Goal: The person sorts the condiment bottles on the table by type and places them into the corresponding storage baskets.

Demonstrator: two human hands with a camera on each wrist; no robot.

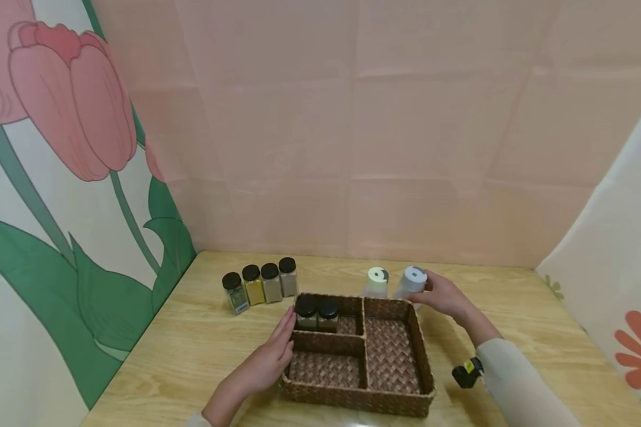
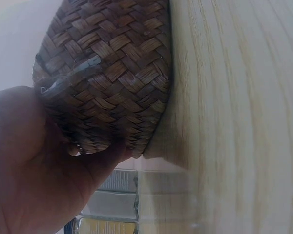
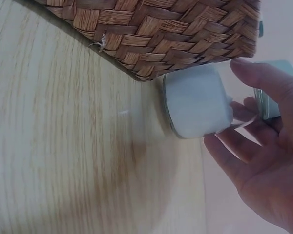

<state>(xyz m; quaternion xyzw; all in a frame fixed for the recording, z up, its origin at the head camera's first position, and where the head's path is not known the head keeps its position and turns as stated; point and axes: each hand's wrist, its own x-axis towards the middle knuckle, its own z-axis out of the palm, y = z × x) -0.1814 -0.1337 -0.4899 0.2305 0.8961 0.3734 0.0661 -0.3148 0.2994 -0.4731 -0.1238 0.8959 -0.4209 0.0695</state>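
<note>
A brown woven basket (image 1: 358, 398) with three compartments stands on the table. My left hand (image 1: 264, 362) rests along its left wall, fingers fairly straight against the weave (image 2: 107, 73). Two black-lidded spice jars (image 1: 328, 315) stand side by side in the back left compartment. Behind the basket's back right corner, my right hand (image 1: 448, 295) holds a clear jar with a pale blue lid (image 1: 415, 277); white contents show in the jar (image 3: 198, 102) in the right wrist view. Left of it stands a similar jar with a pale green lid (image 1: 377, 277), its lower part hidden by the basket.
Several black-lidded spice jars (image 1: 271, 284) stand in a row at the back left of the wooden table (image 1: 192, 356). A pink cloth (image 1: 352, 148) hangs behind the table. A small black device (image 1: 466, 373) is at the right wrist.
</note>
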